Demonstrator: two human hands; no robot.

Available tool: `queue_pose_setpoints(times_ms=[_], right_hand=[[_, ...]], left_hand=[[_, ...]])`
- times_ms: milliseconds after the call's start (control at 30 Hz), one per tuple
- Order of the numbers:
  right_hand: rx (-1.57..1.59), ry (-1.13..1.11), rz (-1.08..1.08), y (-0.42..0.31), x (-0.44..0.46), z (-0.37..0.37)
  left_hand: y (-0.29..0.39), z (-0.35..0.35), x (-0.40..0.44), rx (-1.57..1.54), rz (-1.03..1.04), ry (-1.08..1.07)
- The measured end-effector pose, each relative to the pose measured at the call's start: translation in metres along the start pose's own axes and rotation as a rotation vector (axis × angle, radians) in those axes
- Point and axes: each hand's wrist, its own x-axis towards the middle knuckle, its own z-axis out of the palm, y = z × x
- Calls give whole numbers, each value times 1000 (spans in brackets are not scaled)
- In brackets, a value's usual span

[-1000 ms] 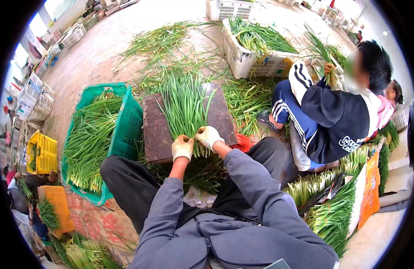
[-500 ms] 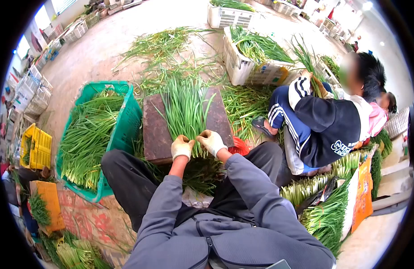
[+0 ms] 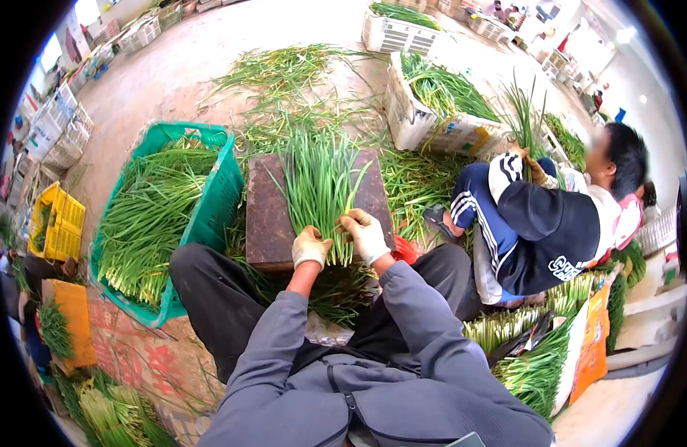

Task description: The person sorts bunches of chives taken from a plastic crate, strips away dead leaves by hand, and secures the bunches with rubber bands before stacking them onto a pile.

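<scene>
A loose bunch of green chives (image 3: 321,179) lies on a dark brown wooden block (image 3: 265,212) between my knees, with the cut ends towards me. My left hand (image 3: 310,247), in a pale glove, is closed at the lower left edge of the bunch, its fingertips against the stems. My right hand (image 3: 364,234), gloved too, pinches at the right edge, where a yellowish chive blade runs up from the fingers. What exactly lies between the left fingertips is partly hidden.
A green crate (image 3: 228,179) full of chives stands left of the block. White crates (image 3: 404,112) of chives stand ahead right. A co-worker (image 3: 544,216) sits at my right, holding chives. Loose leaves (image 3: 284,71) litter the floor; bundled chives (image 3: 533,369) lie right.
My right hand has moved up along the bunch's right edge, away from the stem ends, and a yellowish blade now shows at its fingers. The view has shifted slightly.
</scene>
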Motion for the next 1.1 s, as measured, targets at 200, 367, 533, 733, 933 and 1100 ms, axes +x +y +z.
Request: queue_pose_setpoints(times_ms=[200, 367, 533, 733, 933, 1100], right_hand=[[-828, -131, 4, 2, 36, 28], [-1169, -197, 78, 12, 64, 49], [-503, -169, 183, 6, 52, 34], [-52, 45, -41, -26, 39, 25], [-32, 17, -47, -48, 23, 16], [-29, -130, -29, -34, -6, 12]], left_hand=[[11, -1, -8, 44, -21, 35], [2, -1, -6, -62, 29, 39], [7, -11, -9, 13, -33, -41], [11, -17, -8, 10, -52, -106], [-7, -38, 21, -419, -78, -477], [6, -58, 23, -616, -141, -268]])
